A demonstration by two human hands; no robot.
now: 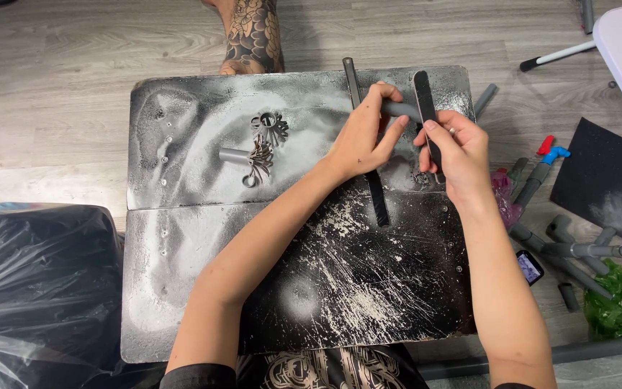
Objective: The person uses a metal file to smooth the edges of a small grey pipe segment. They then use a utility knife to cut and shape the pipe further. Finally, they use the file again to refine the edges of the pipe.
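Two finished curled pipe pieces (257, 148) lie aside while our left hand (365, 133) clamps a grey pipe (399, 109) and our right hand (458, 151) grips the sanding stick (425, 97), filing apparently unfinished.

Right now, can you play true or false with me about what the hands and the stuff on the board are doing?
1. The left hand grips a short grey pipe. True.
2. The right hand holds a red hammer. False: it holds a flat dark sanding stick laid against the pipe.
3. The work board is clean and shiny. False: it is black, scratched and dusted with pale powder.
4. Curly grey cut-pipe pieces lie on the board, to the left of the hands. True.
5. A black sheet of sandpaper lies on the floor to the right of the board. True.
6. A black plastic bag sits on top of the board. False: it sits beside the board's left edge.
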